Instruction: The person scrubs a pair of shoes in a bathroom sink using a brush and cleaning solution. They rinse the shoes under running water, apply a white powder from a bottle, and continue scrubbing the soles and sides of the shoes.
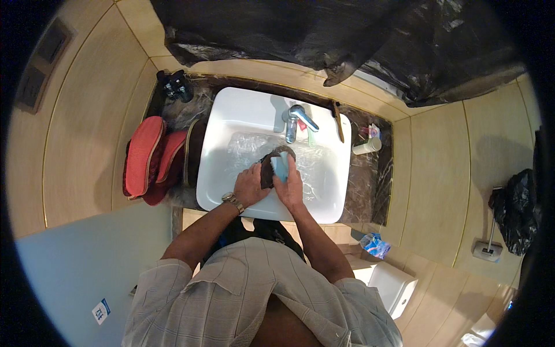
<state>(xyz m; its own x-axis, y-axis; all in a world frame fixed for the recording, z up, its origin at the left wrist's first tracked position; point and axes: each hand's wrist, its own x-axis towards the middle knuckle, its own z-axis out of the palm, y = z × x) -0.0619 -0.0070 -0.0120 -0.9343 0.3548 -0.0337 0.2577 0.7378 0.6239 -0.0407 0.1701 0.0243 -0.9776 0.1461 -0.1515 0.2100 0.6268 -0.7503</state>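
In the white washbasin [212, 173], my left hand [252, 184] grips a dark brown slipper [267, 171] just above the basin's front rim. The slipper's far end reaches into the clear water. My right hand [289, 184] is closed around a light blue scrubbing brush [281, 168], which is pressed against the slipper's right side; fingers hide part of it. Beyond both hands, the chrome mixer tap [299, 117] stands on the back ledge of the basin.
Red slippers [145, 156] and a dark slipper [195, 152] lean left of the basin on the dark marble counter [364, 186]. Dark bottles [175, 84] stand behind them. A wooden-handled brush [338, 123] rests on the right ledge, near a white cylindrical container [367, 146].
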